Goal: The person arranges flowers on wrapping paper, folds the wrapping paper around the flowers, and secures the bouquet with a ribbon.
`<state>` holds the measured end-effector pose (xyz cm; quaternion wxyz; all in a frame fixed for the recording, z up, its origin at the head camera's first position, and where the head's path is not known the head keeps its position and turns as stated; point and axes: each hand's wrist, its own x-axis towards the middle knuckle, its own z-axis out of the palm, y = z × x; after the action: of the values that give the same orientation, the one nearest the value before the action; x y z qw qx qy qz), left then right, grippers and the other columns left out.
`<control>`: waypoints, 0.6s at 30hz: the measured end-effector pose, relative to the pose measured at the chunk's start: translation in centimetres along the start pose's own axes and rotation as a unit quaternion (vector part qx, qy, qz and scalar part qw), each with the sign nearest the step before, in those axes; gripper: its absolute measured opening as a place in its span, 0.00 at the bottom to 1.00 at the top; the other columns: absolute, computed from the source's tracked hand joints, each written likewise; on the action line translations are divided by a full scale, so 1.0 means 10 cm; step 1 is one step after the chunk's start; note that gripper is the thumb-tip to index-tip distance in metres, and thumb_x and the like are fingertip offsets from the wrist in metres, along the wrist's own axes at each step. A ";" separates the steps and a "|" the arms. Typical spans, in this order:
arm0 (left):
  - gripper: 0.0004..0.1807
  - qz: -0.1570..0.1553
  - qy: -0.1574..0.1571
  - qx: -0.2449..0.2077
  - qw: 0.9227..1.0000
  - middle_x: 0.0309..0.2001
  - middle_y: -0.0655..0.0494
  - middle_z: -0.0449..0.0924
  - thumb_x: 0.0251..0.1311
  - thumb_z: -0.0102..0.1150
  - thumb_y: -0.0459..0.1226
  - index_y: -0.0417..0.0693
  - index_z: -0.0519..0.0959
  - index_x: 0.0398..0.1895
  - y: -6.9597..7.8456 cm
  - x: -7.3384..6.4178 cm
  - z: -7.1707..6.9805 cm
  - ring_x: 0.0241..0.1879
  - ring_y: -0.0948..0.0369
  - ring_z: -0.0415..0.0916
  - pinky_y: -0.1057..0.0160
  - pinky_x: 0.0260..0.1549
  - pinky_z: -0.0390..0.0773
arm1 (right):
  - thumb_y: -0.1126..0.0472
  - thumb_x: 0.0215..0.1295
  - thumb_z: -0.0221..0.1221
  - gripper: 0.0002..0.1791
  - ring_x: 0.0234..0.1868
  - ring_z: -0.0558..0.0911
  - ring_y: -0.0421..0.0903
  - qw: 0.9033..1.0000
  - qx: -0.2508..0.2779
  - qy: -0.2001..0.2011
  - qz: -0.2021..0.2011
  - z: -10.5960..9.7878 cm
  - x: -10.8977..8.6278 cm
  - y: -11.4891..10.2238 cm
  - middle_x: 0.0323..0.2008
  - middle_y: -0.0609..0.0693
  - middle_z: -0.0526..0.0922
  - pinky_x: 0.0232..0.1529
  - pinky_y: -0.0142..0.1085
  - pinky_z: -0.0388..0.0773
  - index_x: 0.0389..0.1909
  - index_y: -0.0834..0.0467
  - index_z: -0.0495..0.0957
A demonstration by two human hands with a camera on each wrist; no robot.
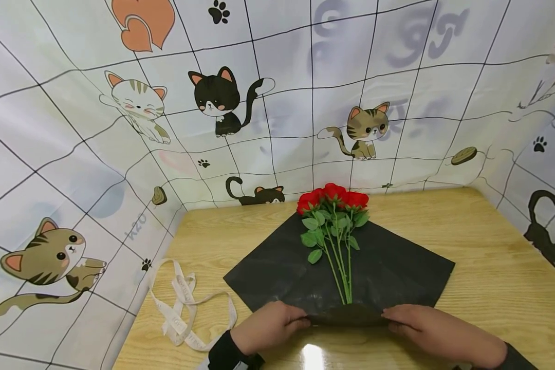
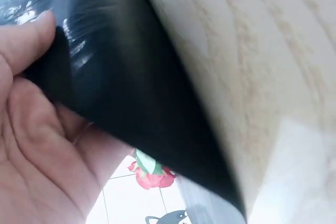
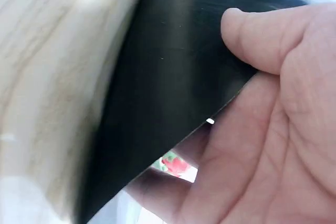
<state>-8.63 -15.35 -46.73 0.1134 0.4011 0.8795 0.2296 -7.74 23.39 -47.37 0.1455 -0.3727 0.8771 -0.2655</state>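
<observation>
Several red artificial roses [image 1: 334,195] with green leaves and long stems lie on a sheet of black wrapping paper [image 1: 398,257], their heads toward the wall. The paper's near edge is folded up over the stem ends. At the left of this fold, my left hand [image 1: 273,324] pinches the paper between thumb and fingers. My right hand [image 1: 432,329] pinches the same edge farther right. Both wrist views show a thumb on the paper's glossy face, in the left wrist view [image 2: 42,145] the left hand's, with the other fingers behind.
A white printed ribbon [image 1: 180,308] lies in loose loops on the wooden table [image 1: 485,246], left of the paper. Behind and beside the table hangs a white grid cloth [image 1: 287,103] with cartoon cats.
</observation>
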 end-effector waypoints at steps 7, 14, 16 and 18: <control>0.22 -0.080 -0.001 -0.094 0.992 0.20 0.70 0.58 0.81 0.46 0.51 0.57 0.69 0.24 -0.05 0.02 -0.03 0.18 0.75 0.57 0.75 0.24 0.63 | 0.56 0.84 0.48 0.15 0.26 0.64 0.24 0.991 0.133 -0.022 -0.015 -0.12 0.11 -0.09 0.26 0.29 0.59 0.28 0.28 0.66 0.32 0.50 0.73; 0.23 -0.130 0.063 -0.129 0.981 0.20 0.68 0.57 0.79 0.48 0.53 0.57 0.66 0.23 -0.14 0.11 -0.12 0.18 0.71 0.56 0.73 0.24 0.60 | 0.52 0.84 0.49 0.15 0.24 0.63 0.27 0.993 0.112 0.020 0.030 -0.28 0.30 -0.08 0.24 0.33 0.59 0.27 0.30 0.63 0.32 0.48 0.72; 0.23 -0.132 0.068 -0.127 0.981 0.20 0.68 0.57 0.79 0.47 0.54 0.57 0.67 0.23 -0.15 0.13 -0.15 0.19 0.71 0.56 0.72 0.25 0.60 | 0.50 0.83 0.49 0.17 0.24 0.64 0.28 0.993 0.109 0.012 0.041 -0.31 0.34 -0.08 0.24 0.34 0.59 0.28 0.31 0.64 0.30 0.48 0.71; 0.22 -0.128 0.064 -0.130 0.981 0.21 0.68 0.58 0.79 0.46 0.55 0.58 0.68 0.25 -0.17 0.14 -0.18 0.20 0.71 0.58 0.72 0.27 0.62 | 0.49 0.83 0.48 0.16 0.26 0.67 0.28 0.993 0.113 -0.007 0.040 -0.34 0.35 -0.07 0.25 0.34 0.60 0.30 0.31 0.66 0.32 0.48 0.73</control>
<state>-11.27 -15.83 -46.03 0.1365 0.2518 0.8917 0.3506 -11.25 21.66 -44.34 0.2028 -0.3207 0.8547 -0.3542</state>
